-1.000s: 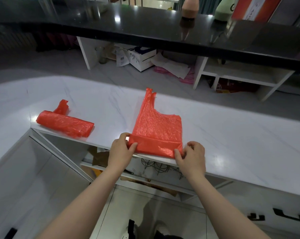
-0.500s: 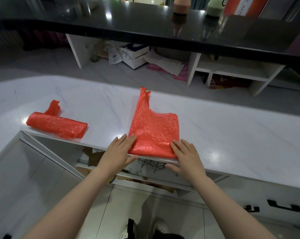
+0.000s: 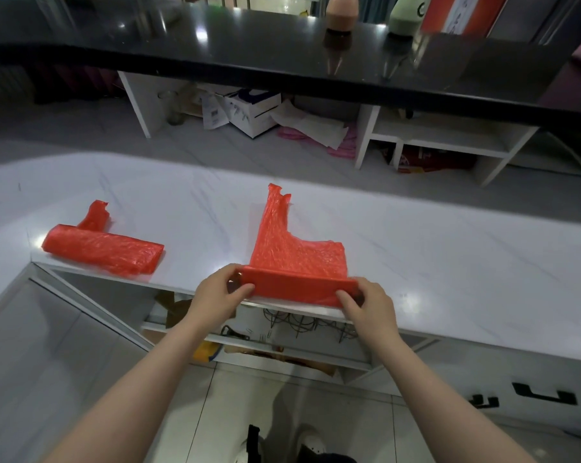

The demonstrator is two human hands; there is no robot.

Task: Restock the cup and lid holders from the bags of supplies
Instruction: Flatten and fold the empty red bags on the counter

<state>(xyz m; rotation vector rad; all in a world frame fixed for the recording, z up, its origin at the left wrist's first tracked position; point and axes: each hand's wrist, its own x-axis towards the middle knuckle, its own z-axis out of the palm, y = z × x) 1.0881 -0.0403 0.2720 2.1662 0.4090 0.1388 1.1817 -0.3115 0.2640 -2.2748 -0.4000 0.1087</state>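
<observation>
From the head camera we see a flattened red bag (image 3: 296, 262) lying at the near edge of the white marble bench (image 3: 449, 255), its near end folded into a narrow band. Our left hand (image 3: 215, 295) pinches that band's left end and our right hand (image 3: 369, 305) pinches its right end, each grip curled on the plastic. A second, rolled red bag (image 3: 105, 248) lies well apart to the left.

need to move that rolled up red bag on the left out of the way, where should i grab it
Grip the rolled red bag around the middle of its roll, coming from above with fingers across its short width. It lies flat on the white counter as a long, soft tube, so the middle probably keeps it rolled; pulling the loose handle tail at its far end would likely unroll it.
</observation>
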